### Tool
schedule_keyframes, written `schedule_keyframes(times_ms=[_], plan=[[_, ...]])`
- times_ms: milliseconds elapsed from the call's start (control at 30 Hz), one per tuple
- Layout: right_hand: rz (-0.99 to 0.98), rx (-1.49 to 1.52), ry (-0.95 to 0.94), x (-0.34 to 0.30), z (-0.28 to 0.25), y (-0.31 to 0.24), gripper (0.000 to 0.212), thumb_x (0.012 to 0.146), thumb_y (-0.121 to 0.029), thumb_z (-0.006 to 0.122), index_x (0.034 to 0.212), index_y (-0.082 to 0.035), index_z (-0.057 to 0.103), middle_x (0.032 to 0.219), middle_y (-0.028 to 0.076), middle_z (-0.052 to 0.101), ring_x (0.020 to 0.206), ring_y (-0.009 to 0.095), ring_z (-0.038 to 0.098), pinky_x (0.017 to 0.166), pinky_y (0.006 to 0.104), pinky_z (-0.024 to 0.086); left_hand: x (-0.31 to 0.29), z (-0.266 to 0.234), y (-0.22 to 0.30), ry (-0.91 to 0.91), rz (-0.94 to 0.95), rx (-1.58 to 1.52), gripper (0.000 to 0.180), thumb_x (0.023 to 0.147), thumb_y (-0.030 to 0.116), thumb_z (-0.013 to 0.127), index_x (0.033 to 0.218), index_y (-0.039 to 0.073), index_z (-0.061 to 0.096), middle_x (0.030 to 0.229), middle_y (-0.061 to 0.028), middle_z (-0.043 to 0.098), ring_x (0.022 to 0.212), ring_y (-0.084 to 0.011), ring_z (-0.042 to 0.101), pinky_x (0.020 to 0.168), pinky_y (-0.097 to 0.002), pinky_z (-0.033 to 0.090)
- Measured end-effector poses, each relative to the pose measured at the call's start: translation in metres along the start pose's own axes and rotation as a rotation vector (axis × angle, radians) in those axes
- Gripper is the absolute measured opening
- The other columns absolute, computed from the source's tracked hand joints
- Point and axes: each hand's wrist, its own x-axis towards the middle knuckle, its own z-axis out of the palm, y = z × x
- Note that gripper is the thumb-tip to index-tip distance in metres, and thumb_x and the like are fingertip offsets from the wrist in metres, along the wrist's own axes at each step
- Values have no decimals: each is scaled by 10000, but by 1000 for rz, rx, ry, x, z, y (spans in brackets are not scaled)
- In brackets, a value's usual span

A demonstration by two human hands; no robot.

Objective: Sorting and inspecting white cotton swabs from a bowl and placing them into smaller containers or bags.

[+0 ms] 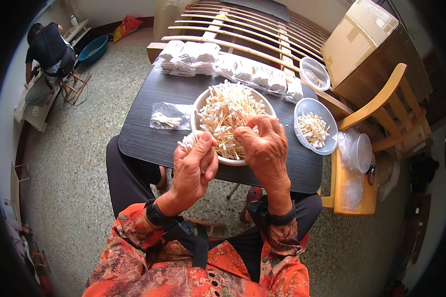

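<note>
A white bowl (195, 106) heaped with loose cotton swabs (229, 106) stands in the middle of the dark table. My left hand (195, 161) is closed around a small bundle of cotton swabs (187, 142), their white tips showing past the thumb at the bowl's near left rim. Over the bowl's right side, my right hand (263, 143) has its fingers pinched together among the swabs. A white tip shows by the fingers, but I cannot make out clearly what they hold. Left of the bowl lies a clear plastic bag (171, 115) with a few swabs in it.
Filled clear packets (238, 69) line the table's far edge. On the right are a clear tub of swabs (315, 126), another tub (314, 73) and a wooden chair (357, 188) holding bags. A slatted bed frame (233, 32) and cardboard box (362, 44) stand beyond. Another person (54, 52) sits far left.
</note>
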Motion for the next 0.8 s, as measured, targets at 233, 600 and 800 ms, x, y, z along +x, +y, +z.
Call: schedule_keyframes(times_ms=[233, 600, 800], plan=[[54, 219, 45, -2, -2, 1, 155, 619, -19, 704, 757, -75, 659, 770, 59, 576, 755, 244, 562, 662, 331, 462, 2, -2, 0, 3, -4, -18, 208, 924, 205, 503, 797, 45, 542, 500, 28, 321, 380, -80, 352, 333, -207, 247], [161, 279, 117, -5, -2, 0, 114, 664, -43, 696, 760, -85, 653, 746, 45, 577, 691, 218, 585, 576, 320, 469, 4, -3, -2, -5, -23, -19, 192, 919, 195, 511, 802, 48, 549, 499, 31, 322, 365, -82, 349, 321, -204, 238], [163, 188, 133, -2, -7, 0, 156, 661, 33, 694, 791, -40, 650, 732, 76, 572, 668, 197, 582, 590, 282, 463, 4, -1, -1, 0, -35, -4, 191, 920, 197, 509, 806, 49, 549, 498, 33, 320, 359, -82, 349, 322, -206, 241]])
